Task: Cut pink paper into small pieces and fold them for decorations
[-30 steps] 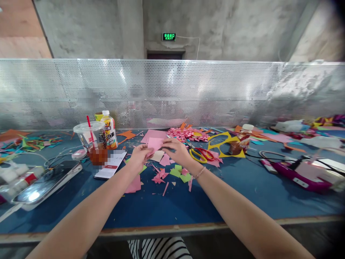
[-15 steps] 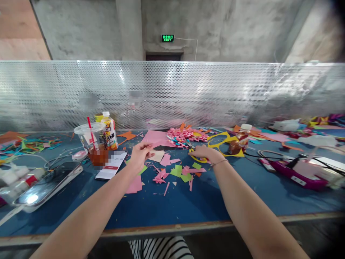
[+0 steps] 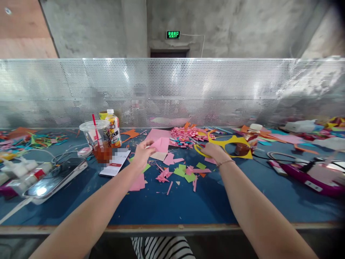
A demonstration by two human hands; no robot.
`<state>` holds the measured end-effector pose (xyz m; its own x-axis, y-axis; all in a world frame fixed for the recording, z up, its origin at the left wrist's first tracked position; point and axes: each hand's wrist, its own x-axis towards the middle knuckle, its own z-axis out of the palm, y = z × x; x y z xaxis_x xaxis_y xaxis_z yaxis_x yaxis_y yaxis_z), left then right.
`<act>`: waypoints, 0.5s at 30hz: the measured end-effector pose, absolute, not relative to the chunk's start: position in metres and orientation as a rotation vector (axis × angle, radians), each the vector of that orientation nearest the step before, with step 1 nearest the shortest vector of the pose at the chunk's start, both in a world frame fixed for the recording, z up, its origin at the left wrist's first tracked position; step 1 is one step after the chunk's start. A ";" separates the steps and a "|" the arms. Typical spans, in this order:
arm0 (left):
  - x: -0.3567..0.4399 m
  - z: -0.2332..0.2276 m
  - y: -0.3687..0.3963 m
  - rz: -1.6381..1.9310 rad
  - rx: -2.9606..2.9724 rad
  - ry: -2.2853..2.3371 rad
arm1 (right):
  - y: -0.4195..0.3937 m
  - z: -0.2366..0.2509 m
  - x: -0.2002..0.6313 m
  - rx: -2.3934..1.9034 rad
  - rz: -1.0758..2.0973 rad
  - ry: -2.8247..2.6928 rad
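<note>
Pink paper [image 3: 161, 144] pinched in left hand [image 3: 142, 155] fingers above counter [image 3: 172, 205]; right hand [image 3: 213, 151] closes on scissors [image 3: 201, 150]. Seat thumb fully in loop; keep paper taut.

Blue table [image 3: 167, 205] littered with green and pink paper scraps [image 3: 185, 174]; off to the left a plastic cup [image 3: 97, 141] with a red straw stands by a juice bottle [image 3: 113, 128], a phone [image 3: 55, 178] lies flat nearby; a yellow paper cutout [image 3: 229, 144] sits mid-table, a small bottle [image 3: 249, 138] against it, perforated metal screen [image 3: 205, 90] behind
</note>
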<state>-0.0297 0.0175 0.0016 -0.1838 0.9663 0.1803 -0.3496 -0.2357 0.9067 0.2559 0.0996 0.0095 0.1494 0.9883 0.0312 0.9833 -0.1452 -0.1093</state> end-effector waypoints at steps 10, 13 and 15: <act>-0.033 0.003 0.016 1.640 0.962 0.958 | 0.085 0.026 0.212 -1.829 0.047 -1.815; -0.033 0.004 0.016 1.624 0.946 0.916 | 0.076 0.024 0.198 -1.610 0.214 -1.938; -0.033 0.003 0.016 1.590 0.950 0.905 | 0.069 0.022 0.192 -1.534 0.278 -2.031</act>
